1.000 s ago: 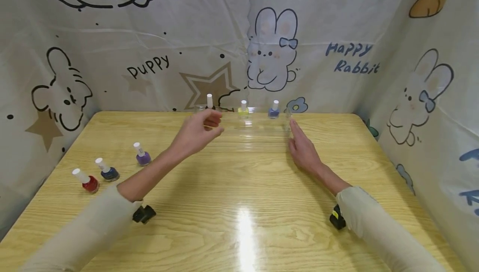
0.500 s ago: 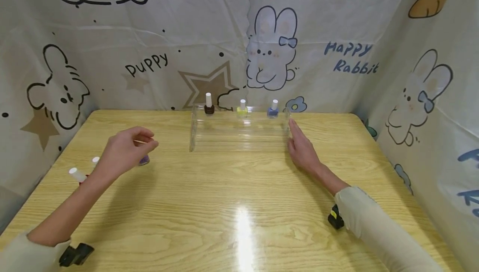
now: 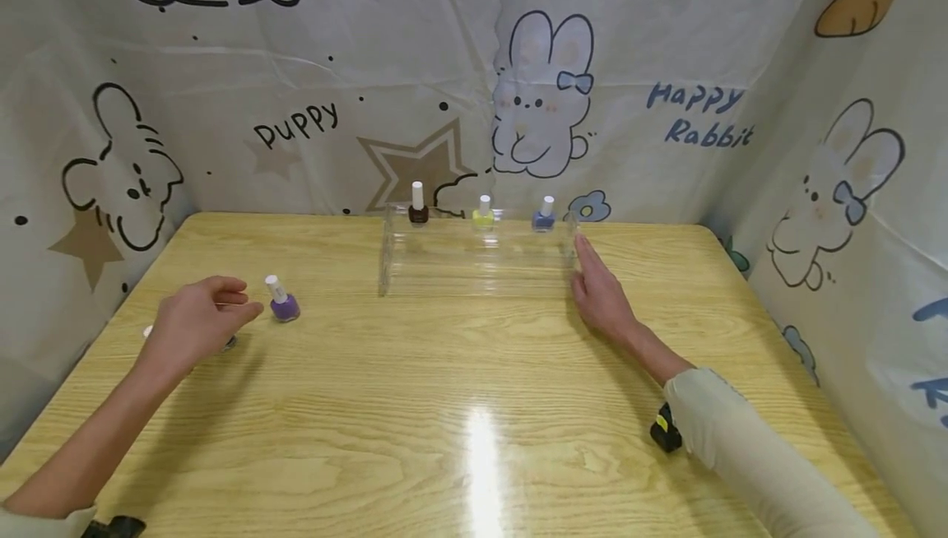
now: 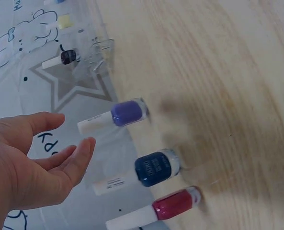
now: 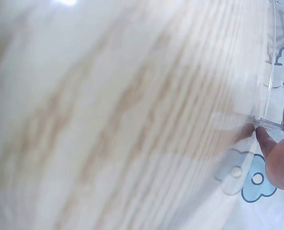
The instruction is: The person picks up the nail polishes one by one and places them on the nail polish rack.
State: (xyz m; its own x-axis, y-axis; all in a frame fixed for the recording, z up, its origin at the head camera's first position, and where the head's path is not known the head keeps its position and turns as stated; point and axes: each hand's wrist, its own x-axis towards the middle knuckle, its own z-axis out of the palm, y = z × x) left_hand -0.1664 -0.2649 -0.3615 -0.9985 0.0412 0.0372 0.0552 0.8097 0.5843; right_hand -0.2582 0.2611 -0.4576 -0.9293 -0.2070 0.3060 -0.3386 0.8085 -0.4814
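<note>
My left hand (image 3: 196,320) is over the left of the table with its fingers loosely spread, holding nothing. A purple nail polish bottle (image 3: 285,308) stands just beyond its fingertips. In the left wrist view, a dark teal nail polish bottle (image 4: 153,168) and a red nail polish bottle (image 4: 177,203) stand beside it; the hand largely hides both in the head view. My right hand (image 3: 603,291) rests against the right end of a clear stepped display rack (image 3: 481,262), fingers extended. On its top step are dark brown (image 3: 418,215), yellow (image 3: 484,218) and blue (image 3: 544,219) nail polish bottles.
The wood-grain table (image 3: 415,406) runs back to a printed cloth (image 3: 415,53) hanging behind and at both sides. The rack stands near the table's back edge, close to the cloth. A black wrist camera (image 3: 666,429) sits at the right cuff.
My left hand has moved from the rack's left end, past the purple bottle, to the teal and red bottles, uncovering the dark brown bottle. The right hand has stayed at the rack.
</note>
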